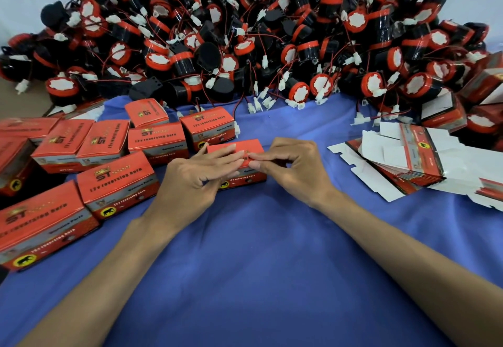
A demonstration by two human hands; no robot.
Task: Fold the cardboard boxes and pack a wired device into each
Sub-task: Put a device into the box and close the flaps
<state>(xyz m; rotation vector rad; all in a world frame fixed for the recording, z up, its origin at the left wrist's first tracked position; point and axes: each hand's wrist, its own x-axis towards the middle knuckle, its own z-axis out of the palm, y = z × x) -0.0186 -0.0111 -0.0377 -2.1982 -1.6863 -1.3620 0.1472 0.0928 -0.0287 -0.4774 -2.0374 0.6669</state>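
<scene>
A closed red cardboard box stands on the blue cloth in the middle. My left hand lies over its left part, fingers stretched flat across the red top. My right hand is at the box's right end, thumb and fingers pinching the top edge. A big heap of black-and-red wired horns with white plugs fills the far side. Flat unfolded boxes lie stacked at the right.
Several closed red boxes stand in rows on the left, reaching the near left edge. More boxes lean against the heap at the far right. A pale wall rises behind the heap.
</scene>
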